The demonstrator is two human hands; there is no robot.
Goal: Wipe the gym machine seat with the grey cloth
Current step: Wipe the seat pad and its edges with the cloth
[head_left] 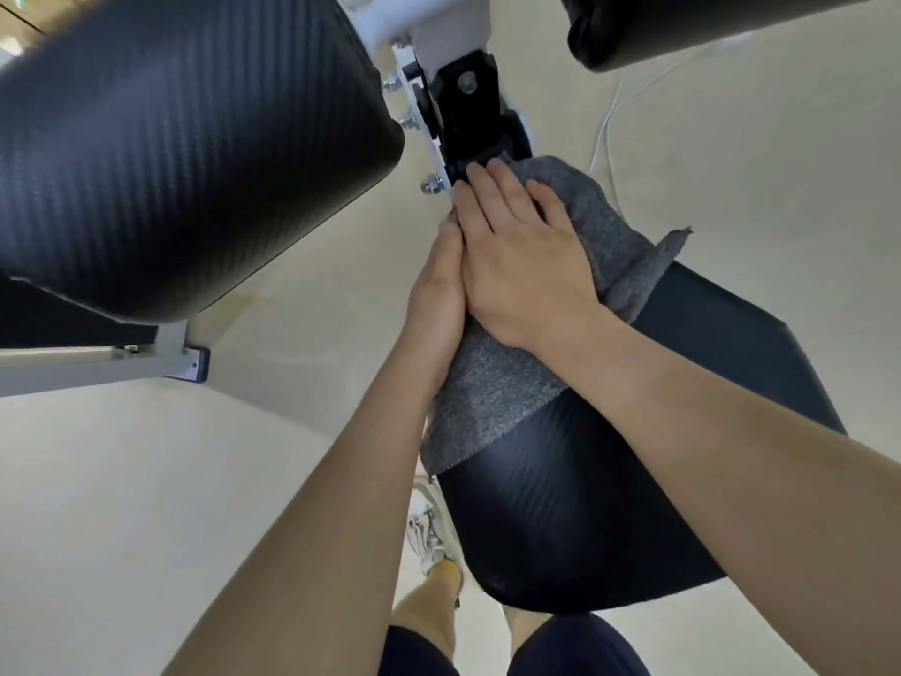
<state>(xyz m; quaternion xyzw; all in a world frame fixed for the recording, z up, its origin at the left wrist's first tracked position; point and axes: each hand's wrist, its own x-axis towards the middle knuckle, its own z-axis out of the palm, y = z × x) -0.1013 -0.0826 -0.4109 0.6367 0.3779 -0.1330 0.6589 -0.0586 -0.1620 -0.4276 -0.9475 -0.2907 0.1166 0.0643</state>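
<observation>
The dark, carbon-patterned gym machine seat [585,505] fills the lower right. A grey cloth [497,387] lies spread over its far, narrow end. My right hand [521,256] presses flat on top of the cloth, fingers together and pointing toward the machine's black bracket. My left hand [436,295] sits edge-on against the cloth's left side, touching my right hand, with its fingers curled along the seat's left edge. Part of the cloth hangs off the seat's right side.
A large dark back pad [185,153] on a white frame [97,368] looms at the upper left. A black bracket with bolts [463,114] sits just beyond my fingertips. Another dark pad [707,26] is at top right. A white cable [604,134] runs over the pale floor.
</observation>
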